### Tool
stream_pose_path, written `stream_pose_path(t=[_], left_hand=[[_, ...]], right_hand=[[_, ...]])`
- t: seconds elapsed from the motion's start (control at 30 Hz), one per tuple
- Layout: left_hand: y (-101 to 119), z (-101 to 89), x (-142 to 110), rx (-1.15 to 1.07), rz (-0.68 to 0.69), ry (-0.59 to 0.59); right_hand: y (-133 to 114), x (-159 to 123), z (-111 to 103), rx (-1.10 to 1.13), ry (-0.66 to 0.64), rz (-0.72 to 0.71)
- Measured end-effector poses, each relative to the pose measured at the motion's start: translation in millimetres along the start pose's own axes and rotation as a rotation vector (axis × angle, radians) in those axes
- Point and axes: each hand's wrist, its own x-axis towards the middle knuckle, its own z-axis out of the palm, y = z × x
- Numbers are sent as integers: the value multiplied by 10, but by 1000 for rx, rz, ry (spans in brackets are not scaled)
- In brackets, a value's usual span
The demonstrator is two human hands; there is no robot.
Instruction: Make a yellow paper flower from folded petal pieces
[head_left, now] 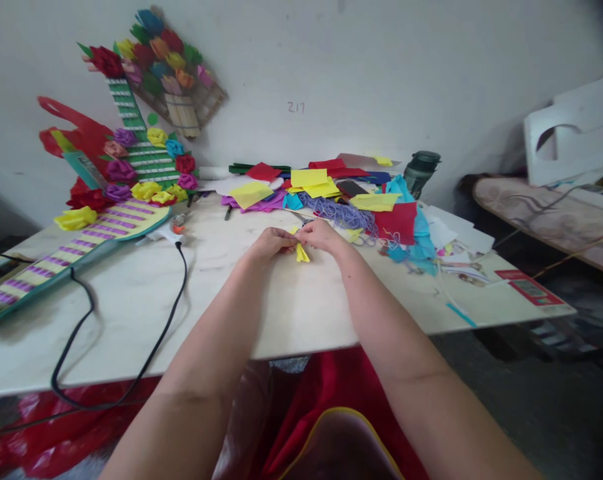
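A small strip of yellow crepe paper [302, 254], gathered in the middle and fanned out below, is pinched between my two hands just above the table. My left hand [274, 241] grips it from the left with fingers closed. From the right, my right hand [318, 235] holds it with thumb and fingertips pressed together. The fingers cover the middle of the paper, and a bit of yellow shows above them. Behind my hands lie a bundle of lilac yarn [341, 212] and yellow paper sheets [308, 178].
A white glue gun [167, 231] with a black cord lies left on the table [206, 320]. Paper-flower decorations [146, 160] lean on the wall there. Red paper [396, 223], blue crepe paper [421, 240] and a dark green bottle [421, 172] are at the right.
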Motion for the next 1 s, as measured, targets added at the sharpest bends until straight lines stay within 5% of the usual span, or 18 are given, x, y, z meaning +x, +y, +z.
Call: stream_pose_path(t=[0.23, 0.53, 1.0], left_hand=[[-10, 12, 10, 20, 16, -3], [10, 30, -17, -21, 25, 42], [-58, 18, 16, -92, 84, 40]], right_hand=[[90, 93, 139, 22, 75, 23], [-4, 32, 212, 367, 107, 186], [16, 49, 165, 479, 89, 146]])
